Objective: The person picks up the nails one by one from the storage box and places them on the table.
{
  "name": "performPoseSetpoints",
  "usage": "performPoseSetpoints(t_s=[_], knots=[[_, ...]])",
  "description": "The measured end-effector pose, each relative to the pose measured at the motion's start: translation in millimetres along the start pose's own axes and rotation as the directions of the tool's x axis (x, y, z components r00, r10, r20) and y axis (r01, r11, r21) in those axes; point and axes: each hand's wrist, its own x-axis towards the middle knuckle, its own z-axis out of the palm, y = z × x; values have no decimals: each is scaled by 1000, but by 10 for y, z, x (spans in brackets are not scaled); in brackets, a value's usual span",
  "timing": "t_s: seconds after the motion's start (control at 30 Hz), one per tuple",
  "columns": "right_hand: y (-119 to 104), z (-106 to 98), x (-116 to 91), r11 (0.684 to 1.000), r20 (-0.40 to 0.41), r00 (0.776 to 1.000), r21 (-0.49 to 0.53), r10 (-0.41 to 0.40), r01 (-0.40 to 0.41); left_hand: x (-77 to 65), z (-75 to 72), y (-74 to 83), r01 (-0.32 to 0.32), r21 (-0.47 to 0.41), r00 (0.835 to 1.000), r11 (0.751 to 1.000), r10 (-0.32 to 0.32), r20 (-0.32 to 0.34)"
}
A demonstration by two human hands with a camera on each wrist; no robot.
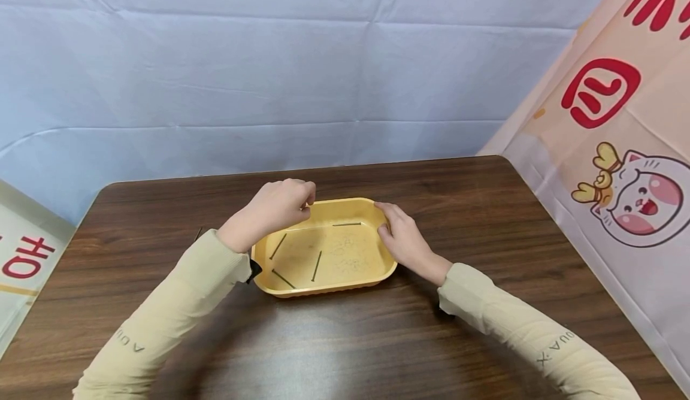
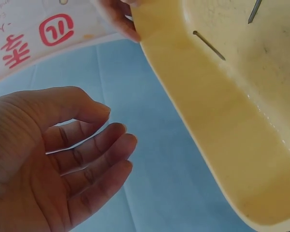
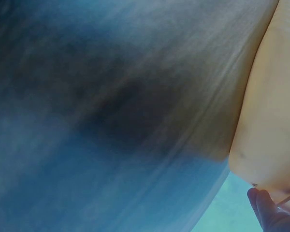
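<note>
The yellow tray rested on the desk, roughly midway between its left and right edges, its long axis running left to right, nearly parallel to the far edge. One nail lay along the tray's far wall, head toward the right end. A second nail and a third nail slanted from far right to near left; a fourth nail crossed the near left corner, slanting oppositely. The left hand was positioned above the tray's far left corner, thumb and index fingertips narrowly set, other fingers loosely bent. The right hand gripped the right rim near the far right corner, thumb inside. The tray was smooth, glossy and round-cornered; the nails were slim, dark metal; the desk was wood-grained.
</note>
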Motion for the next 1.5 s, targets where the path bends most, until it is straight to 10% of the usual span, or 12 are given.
performPoseSetpoints(t_s=[1.5], knots=[[-1,0,-8,1000,1,1000,-4,-8,8,345,307,219,-117,43,991,992,120,-57]])
